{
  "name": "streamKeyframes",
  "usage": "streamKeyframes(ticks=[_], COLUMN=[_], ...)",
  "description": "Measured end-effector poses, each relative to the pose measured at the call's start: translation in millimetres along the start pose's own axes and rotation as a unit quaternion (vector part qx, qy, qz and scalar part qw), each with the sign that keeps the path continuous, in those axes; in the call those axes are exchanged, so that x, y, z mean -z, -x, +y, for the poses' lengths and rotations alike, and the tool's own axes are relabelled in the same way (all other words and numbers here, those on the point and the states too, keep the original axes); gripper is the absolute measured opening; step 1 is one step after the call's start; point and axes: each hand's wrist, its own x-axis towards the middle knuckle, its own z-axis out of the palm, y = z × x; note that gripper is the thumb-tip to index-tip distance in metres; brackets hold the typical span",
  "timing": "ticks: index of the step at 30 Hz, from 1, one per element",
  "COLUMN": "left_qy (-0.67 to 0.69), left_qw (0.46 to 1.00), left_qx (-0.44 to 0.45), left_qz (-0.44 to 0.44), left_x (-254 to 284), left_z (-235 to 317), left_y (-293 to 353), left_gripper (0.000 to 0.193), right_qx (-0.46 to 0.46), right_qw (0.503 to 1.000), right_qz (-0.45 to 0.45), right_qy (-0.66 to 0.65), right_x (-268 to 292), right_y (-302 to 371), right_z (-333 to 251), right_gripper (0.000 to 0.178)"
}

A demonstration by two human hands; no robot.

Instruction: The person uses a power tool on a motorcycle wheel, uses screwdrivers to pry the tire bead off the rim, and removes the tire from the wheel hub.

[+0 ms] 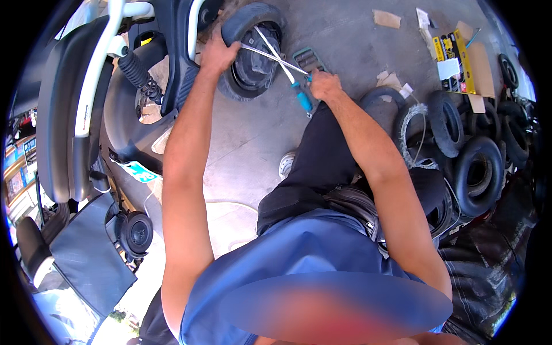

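Note:
A small scooter-type wheel (256,64) with a black tyre (231,86) leans beside a scooter at the far side. My left hand (219,53) grips the tyre's left edge, fingers curled over it and thumb near a metal tip. In my right hand (325,86) is the teal handle of a long, thin metal lever (275,58), whose shaft reaches across the wheel to my left thumb. A second lever with a teal handle (302,99) crosses it, its tip at the wheel's upper rim; no hand is on that one.
The scooter (138,75) with its black seat (72,109) stands at left. Loose tyres (478,175) pile up at right, near a yellow box (454,60). A green-framed metal item (309,59) lies beyond my right hand. Cardboard scraps (386,19) lie on the floor.

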Motion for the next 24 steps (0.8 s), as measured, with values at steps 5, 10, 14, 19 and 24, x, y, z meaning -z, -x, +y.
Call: streamKeyframes(ticks=[5,10,14,19,24], left_qy=[0.000,0.136,0.168,0.218,0.211], left_qw=[1.000,0.989,0.984,0.976,0.977], left_qx=[-0.018,-0.040,-0.031,0.023,-0.014], left_qz=[0.007,0.034,0.045,-0.007,-0.005], left_x=[-4.2,-6.1,-13.0,-7.2,-12.2], left_z=[-1.7,-13.4,-8.3,-9.2,-21.2], left_y=[-1.9,-15.9,-25.5,-25.2,-31.4], left_gripper=[0.096,0.095,0.094,0.098,0.097], right_qx=[-0.022,-0.034,-0.085,-0.031,0.004], right_qw=[0.987,0.946,0.742,0.880,0.855], right_qz=[-0.028,-0.043,-0.228,-0.052,0.039], right_qy=[-0.159,-0.320,-0.625,-0.471,-0.517], right_x=[-27.1,2.1,-13.4,44.8,40.4], right_y=[36.7,104.5,143.4,187.8,230.7], right_z=[-18.8,-87.2,-138.4,-129.4,-145.8], right_gripper=[0.036,0.038,0.038,0.044,0.061])
